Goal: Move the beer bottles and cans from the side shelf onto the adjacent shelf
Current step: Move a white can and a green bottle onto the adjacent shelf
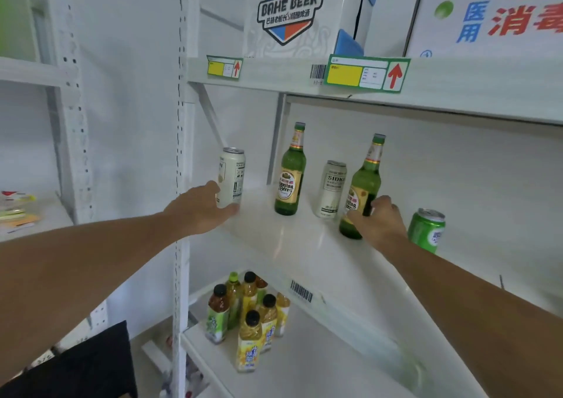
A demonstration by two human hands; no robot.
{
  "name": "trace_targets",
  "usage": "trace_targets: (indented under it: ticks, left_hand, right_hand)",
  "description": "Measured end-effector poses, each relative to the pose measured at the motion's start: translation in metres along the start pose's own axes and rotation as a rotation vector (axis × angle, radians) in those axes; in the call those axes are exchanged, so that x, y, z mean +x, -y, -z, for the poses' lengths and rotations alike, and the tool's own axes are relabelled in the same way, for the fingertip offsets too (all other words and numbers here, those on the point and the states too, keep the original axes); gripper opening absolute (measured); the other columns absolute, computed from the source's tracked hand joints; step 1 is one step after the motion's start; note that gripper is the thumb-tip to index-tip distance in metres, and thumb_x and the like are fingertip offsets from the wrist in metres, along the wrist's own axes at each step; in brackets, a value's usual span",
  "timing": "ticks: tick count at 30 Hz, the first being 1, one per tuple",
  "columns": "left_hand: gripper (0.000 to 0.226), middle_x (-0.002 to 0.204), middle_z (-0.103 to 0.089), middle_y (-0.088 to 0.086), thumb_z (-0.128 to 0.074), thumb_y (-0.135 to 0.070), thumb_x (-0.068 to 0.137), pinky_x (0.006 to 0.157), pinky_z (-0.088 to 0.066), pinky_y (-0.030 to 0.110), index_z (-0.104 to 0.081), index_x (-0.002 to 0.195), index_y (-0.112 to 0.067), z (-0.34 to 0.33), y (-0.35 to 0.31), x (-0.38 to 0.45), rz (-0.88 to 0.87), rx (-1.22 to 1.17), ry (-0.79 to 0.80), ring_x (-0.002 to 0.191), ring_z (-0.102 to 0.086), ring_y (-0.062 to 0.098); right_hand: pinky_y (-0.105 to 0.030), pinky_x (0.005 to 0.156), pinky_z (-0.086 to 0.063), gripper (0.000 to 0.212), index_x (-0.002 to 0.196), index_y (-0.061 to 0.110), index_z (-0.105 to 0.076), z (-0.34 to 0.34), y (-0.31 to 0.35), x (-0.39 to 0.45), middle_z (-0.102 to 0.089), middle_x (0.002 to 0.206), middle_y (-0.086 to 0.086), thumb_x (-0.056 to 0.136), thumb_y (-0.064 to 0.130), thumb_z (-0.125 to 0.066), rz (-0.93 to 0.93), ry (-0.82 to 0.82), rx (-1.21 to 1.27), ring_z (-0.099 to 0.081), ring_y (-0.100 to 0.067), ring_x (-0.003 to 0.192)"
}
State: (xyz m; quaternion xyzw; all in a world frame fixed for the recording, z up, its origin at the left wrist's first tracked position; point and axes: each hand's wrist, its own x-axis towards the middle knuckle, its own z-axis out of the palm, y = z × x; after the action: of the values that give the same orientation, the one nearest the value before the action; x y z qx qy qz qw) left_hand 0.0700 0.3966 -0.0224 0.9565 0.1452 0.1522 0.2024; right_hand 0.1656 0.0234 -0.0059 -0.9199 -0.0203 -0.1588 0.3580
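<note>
My left hand (203, 207) is wrapped around the lower half of the white can (231, 176) at the left end of the shelf (304, 245), thumb at the front, fingers curled behind it. My right hand (379, 219) is closed around the base of the tilted green bottle (364, 189), which leans left with its neck tipped towards the silver can (332, 189) just beside it.

The bottle worries me most. I hold it low, well under its weight, so a quick lift could let the neck swing over and knock the silver can, or let the smooth glass slide through my fingers. The second green bottle (290, 173) stands upright between my two hands; carrying either load across could clip it, and it is tall enough to topple. The green can (426, 230) sits close behind my right wrist, near the shelf's front edge, and pulling my arm back carelessly might push it off. Taking two things at once also means neither hand is free to catch anything.

The white can is tall and slim, pale with small dark print, its tab end up. The bottle in my right hand is green glass with a gold and red label and a foil neck. The teas (249, 312) below are not my concern
</note>
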Motion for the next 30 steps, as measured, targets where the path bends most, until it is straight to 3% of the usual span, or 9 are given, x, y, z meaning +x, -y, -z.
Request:
trace_targets:
  ticks: [4, 6, 10, 13, 16, 18, 21, 26, 30]
  left_hand:
    - [0.109, 0.134, -0.065, 0.007, -0.066, -0.085, 0.079, 0.087, -0.053, 0.041, -0.036, 0.155, -0.015, -0.004, 0.005, 0.041, 0.094, -0.156, -0.070, 0.112, -0.061, 0.026]
    - [0.116, 0.129, -0.065, 0.010, -0.072, -0.080, 0.080, 0.078, -0.048, 0.036, -0.028, 0.161, -0.010, -0.008, 0.003, 0.058, 0.148, -0.238, -0.082, 0.114, -0.060, 0.027]
    - [0.127, 0.152, -0.054, 0.013, -0.087, -0.064, 0.077, 0.092, -0.045, 0.037, -0.013, 0.168, -0.015, -0.021, -0.003, 0.088, 0.230, -0.460, -0.079, 0.137, -0.055, 0.033]
    - [0.117, 0.148, -0.059, 0.007, -0.092, -0.056, 0.076, 0.104, -0.048, 0.040, -0.024, 0.165, -0.020, -0.033, -0.003, 0.105, 0.218, -0.560, -0.067, 0.134, -0.059, 0.030]
    - [0.088, 0.130, -0.068, 0.003, -0.092, -0.051, 0.077, 0.100, -0.054, 0.042, -0.049, 0.147, -0.019, -0.045, -0.001, 0.117, 0.170, -0.573, -0.092, 0.121, -0.066, 0.027]
    - [0.076, 0.122, -0.071, 0.000, -0.092, -0.052, 0.076, 0.088, -0.056, 0.037, -0.058, 0.136, -0.020, -0.050, -0.002, 0.120, 0.145, -0.574, -0.108, 0.113, -0.068, 0.024]
    - [0.071, 0.113, -0.069, -0.007, -0.092, -0.056, 0.074, 0.069, -0.047, 0.024, -0.059, 0.128, -0.023, -0.051, -0.006, 0.113, 0.121, -0.596, -0.153, 0.103, -0.066, 0.019]
    - [0.074, 0.118, -0.071, -0.004, -0.090, -0.061, 0.074, 0.092, -0.058, 0.043, -0.062, 0.130, -0.023, -0.054, -0.020, 0.088, 0.048, -0.621, -0.173, 0.108, -0.069, 0.022]
    - [0.061, 0.106, -0.073, -0.013, -0.087, -0.064, 0.075, 0.076, -0.056, 0.032, -0.067, 0.123, -0.032, -0.054, -0.042, 0.065, -0.061, -0.655, -0.146, 0.095, -0.070, 0.010]
  right_hand:
    - [-0.045, 0.085, -0.054, 0.084, 0.148, 0.011, -0.039, -0.009, -0.009, 0.032, -0.051, 0.138, -0.013, 0.088, 0.051, -0.081, -0.104, -0.061, 0.109, -0.058, -0.032, 0.110]
    - [-0.042, 0.084, -0.049, 0.095, 0.155, 0.012, -0.034, -0.014, -0.012, 0.048, -0.049, 0.146, -0.015, 0.086, 0.055, -0.083, -0.124, -0.045, 0.162, -0.058, -0.037, 0.124]
    - [-0.042, 0.089, -0.053, 0.099, 0.155, 0.019, -0.037, -0.026, -0.017, 0.072, -0.059, 0.144, -0.010, 0.080, 0.058, -0.088, -0.131, -0.010, 0.268, -0.060, -0.037, 0.131]
    - [-0.041, 0.087, -0.054, 0.078, 0.135, 0.026, -0.046, -0.040, -0.018, 0.084, -0.064, 0.123, 0.000, 0.078, 0.055, -0.090, -0.113, -0.028, 0.327, -0.065, -0.032, 0.119]
    - [-0.040, 0.082, -0.054, 0.071, 0.127, 0.029, -0.045, -0.051, -0.020, 0.089, -0.065, 0.113, 0.004, 0.078, 0.056, -0.088, -0.091, -0.052, 0.356, -0.065, -0.028, 0.107]
    - [-0.039, 0.080, -0.053, 0.070, 0.124, 0.029, -0.046, -0.053, -0.022, 0.090, -0.065, 0.108, 0.008, 0.077, 0.059, -0.088, -0.078, -0.067, 0.365, -0.066, -0.025, 0.101]
    - [-0.037, 0.077, -0.051, 0.066, 0.122, 0.029, -0.046, -0.051, -0.023, 0.084, -0.063, 0.104, 0.011, 0.079, 0.058, -0.087, -0.070, -0.095, 0.375, -0.064, -0.023, 0.097]
    - [-0.037, 0.078, -0.053, 0.062, 0.119, 0.029, -0.049, -0.037, -0.018, 0.054, -0.066, 0.106, 0.011, 0.079, 0.055, -0.088, -0.052, -0.106, 0.382, -0.067, -0.020, 0.097]
    - [-0.028, 0.069, -0.051, 0.060, 0.118, 0.033, -0.051, -0.020, -0.014, 0.015, -0.070, 0.105, 0.014, 0.077, 0.058, -0.088, -0.008, -0.105, 0.369, -0.068, -0.005, 0.092]
